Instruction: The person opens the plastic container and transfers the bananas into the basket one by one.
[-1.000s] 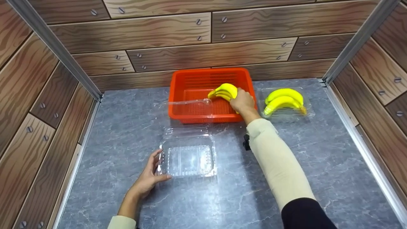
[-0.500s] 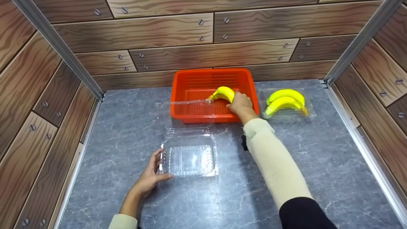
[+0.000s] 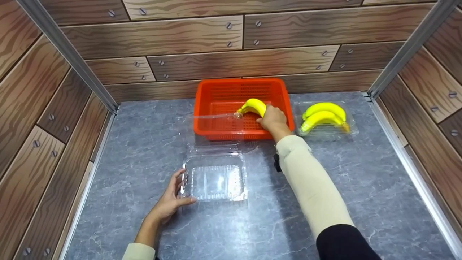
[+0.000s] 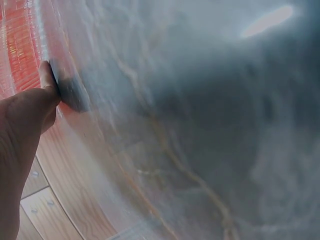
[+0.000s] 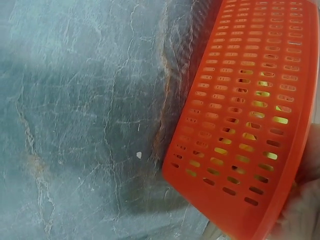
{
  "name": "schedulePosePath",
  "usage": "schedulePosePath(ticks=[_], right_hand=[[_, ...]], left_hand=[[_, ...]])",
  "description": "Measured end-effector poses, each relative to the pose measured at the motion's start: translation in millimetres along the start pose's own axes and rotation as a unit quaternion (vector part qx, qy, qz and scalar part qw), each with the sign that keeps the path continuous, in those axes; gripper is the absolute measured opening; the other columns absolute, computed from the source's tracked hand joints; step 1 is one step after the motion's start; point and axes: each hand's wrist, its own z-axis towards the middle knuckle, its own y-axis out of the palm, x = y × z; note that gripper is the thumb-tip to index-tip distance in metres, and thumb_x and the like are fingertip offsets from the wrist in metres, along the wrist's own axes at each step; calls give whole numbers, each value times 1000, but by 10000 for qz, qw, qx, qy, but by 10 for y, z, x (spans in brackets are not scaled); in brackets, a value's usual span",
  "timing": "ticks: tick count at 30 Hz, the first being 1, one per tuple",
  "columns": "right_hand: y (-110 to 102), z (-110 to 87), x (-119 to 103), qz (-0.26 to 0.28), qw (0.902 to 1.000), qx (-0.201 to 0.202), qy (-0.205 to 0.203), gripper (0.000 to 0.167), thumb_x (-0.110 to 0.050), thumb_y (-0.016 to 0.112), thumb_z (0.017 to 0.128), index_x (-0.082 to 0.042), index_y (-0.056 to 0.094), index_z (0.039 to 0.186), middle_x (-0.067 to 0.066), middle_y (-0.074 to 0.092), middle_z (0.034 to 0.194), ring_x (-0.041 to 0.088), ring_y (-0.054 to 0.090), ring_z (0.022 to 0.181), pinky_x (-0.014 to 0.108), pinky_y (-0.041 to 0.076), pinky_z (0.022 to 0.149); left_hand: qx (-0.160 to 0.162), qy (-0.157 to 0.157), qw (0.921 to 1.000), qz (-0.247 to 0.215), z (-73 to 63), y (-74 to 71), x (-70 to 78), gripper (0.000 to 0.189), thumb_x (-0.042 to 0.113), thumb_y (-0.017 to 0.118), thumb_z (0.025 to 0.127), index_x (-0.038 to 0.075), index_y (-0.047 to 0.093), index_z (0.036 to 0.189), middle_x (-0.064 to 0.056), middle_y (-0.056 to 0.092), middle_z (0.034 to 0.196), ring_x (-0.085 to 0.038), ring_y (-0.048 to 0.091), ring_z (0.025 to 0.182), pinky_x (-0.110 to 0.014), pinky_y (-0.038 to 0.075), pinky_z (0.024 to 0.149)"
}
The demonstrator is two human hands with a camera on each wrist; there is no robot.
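In the head view my right hand [image 3: 273, 118] reaches over the near right side of the red plastic basket [image 3: 216, 126] and holds a yellow bunch of bananas [image 3: 255, 105] inside it. The hand hides part of the bunch. Yellow shows through the slots of the basket wall [image 5: 240, 110] in the right wrist view. At the front, a clear plastic clamshell box [image 3: 216, 182] lies with its lid raised toward the basket. My left hand [image 3: 168, 202] holds its left edge, thumb at the near corner and fingers along the side.
A second clear box [image 3: 352, 131] holding yellow bananas [image 3: 324, 115] sits to the right of the basket. Wood-patterned walls [image 3: 191, 36] with metal corner posts [image 3: 74, 54] enclose the grey marbled table [image 3: 126, 173]. The raised lid [image 3: 213, 124] overlaps the basket's front in view.
My right hand and the bananas have shifted slightly left and toward me within the basket, then stayed still. My left hand and the clear box have kept their place.
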Motion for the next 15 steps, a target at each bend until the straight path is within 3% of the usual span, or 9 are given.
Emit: schedulePosePath(ticks=[9, 15], right_hand=[[-42, -26, 38, -50, 10000, -60, -10, 60, -41, 80, 93, 1, 63, 133, 27, 72, 132, 46, 69, 124, 57, 56, 106], [-164, -71, -5, -183, 9995, -30, -253, 59, -45, 76, 95, 0, 63, 132, 26, 72, 129, 46, 69, 123, 57, 55, 104]], left_hand=[[1, 43, 10000, -4, 2, 8, -3, 109, -2, 87, 80, 21, 26, 166, -24, 14, 177, -48, 13, 166, -62, 31, 129], [10, 21, 10000, -42, -2, -7, -9, 109, 0, 89, 79, 21, 26, 166, -23, 14, 178, -48, 12, 167, -65, 27, 131]])
